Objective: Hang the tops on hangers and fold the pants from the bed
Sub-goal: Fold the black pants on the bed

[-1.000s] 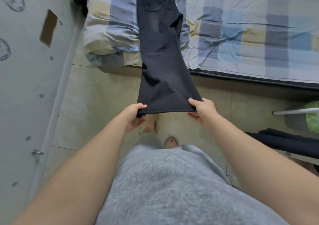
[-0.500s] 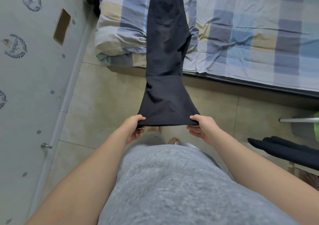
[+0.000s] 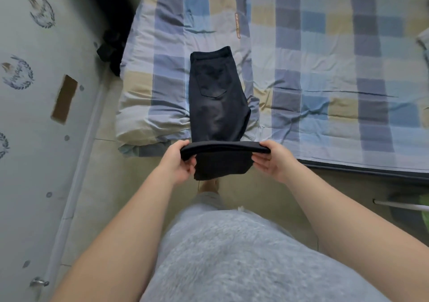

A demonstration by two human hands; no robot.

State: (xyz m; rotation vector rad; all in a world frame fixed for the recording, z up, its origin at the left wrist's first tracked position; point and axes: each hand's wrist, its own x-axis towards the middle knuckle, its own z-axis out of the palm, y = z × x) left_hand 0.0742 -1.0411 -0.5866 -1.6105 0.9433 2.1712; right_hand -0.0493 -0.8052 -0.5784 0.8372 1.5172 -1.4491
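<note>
With your left hand and right hand each pinching a hem corner of the dark pants, you have raised the legs from their earlier low stretch toward the waistband lying on the bed, starting the fold.

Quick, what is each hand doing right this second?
Left hand: closed on the left end of the folded hem of the dark fabric pants.
Right hand: closed on the hem's right end.
</note>
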